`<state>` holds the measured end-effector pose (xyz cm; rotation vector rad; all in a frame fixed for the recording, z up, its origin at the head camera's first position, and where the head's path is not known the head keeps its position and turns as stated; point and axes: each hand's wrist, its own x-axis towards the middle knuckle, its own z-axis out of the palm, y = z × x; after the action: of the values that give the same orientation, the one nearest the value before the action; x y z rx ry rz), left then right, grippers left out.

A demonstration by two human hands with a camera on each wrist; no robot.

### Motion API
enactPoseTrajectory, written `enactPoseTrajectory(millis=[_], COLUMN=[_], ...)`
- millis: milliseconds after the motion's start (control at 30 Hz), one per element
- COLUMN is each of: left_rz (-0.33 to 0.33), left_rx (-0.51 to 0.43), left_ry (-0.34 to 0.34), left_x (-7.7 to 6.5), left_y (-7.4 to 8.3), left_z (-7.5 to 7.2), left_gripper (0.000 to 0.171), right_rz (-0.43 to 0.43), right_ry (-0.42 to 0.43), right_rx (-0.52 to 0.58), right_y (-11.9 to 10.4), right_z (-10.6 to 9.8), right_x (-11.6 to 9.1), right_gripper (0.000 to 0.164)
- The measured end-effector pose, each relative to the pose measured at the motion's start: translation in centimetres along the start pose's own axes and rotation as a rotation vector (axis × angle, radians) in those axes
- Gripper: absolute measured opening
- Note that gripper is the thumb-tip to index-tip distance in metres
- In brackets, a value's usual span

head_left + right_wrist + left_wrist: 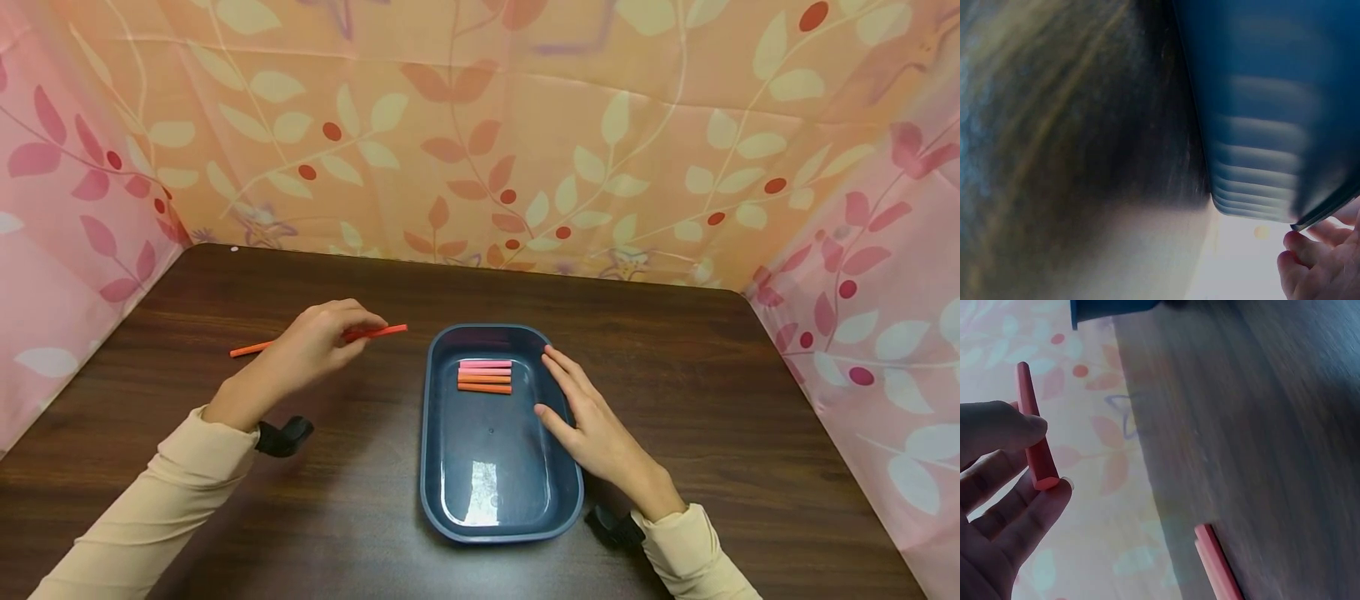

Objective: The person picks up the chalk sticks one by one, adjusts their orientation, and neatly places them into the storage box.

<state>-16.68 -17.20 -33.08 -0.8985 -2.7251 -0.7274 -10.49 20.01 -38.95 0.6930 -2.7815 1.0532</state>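
Observation:
My left hand (318, 333) pinches a slim red crayon-like stick (390, 331) between thumb and fingers, above the table left of the bin. In the left wrist view the stick (1040, 453) shows flat sides and a cut end. Beneath that hand lie more sticks (1215, 556); the head view shows an orange end (251, 348), the rest hidden by the hand. A dark blue plastic bin (491, 479) holds several pink and orange sticks (484, 377), side by side near its far end. My right hand (592, 421) rests on the bin's right rim, fingers extended.
The dark wood-grain table (675, 358) carries the bin near its middle. Floral cloth (480, 142) hangs behind the table and on both sides. At the table's far left edge lies a tiny pale speck (234, 248).

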Motion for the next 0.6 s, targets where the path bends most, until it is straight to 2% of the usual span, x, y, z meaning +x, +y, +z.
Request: enactPoseTrajectory(millis=[267,600], left_rz=[0.063,0.078], left_rx=[-0.018,-0.044], left_ry=[0.024,-0.032], left_x=[1.1,2.2], left_y=[1.3,3.5], left_z=[0.8,1.8], left_gripper=[0.029,0.031], right_rz=[-0.006,0.013], right_ry=[0.007,-0.012], right_rx=[-0.016,-0.005], right_y=[0.2,0.0], right_z=[0.1,-0.1], right_x=[0.0,0.0], right_gripper=[0.068,0.069])
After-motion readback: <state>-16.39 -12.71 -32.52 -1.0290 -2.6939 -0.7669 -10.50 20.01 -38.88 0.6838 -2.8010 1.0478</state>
